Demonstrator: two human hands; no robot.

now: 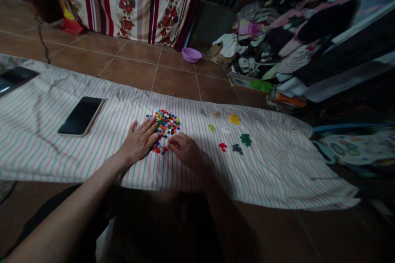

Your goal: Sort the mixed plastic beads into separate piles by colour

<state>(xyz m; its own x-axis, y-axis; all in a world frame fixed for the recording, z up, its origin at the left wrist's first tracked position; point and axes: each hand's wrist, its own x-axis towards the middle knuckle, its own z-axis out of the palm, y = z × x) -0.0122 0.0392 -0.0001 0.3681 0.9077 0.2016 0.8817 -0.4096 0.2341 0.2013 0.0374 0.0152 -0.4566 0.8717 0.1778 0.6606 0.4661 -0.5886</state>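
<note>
A heap of small multicoloured pieces [166, 122] lies on the striped cloth [120, 111]. My left hand [140, 139] rests flat with fingers stretched at the heap's left edge, covering some pieces. At the lower right of the heap, my right hand [185, 148] has thumb and forefinger pinched together; anything between them is too small to make out. Right of my hands are separate one-colour groups: yellow [234, 119], dark green [246, 139], dark grey [237, 148], red [222, 146], lime [211, 128], white [226, 130], tan [216, 114] and light grey [203, 112].
A phone [82, 116] lies on the cloth to the left, with another dark device [17, 79] at the far left. Beyond the cloth, a purple basin [191, 55] stands on the tiled floor. Piled clothes [277, 37] fill the back right.
</note>
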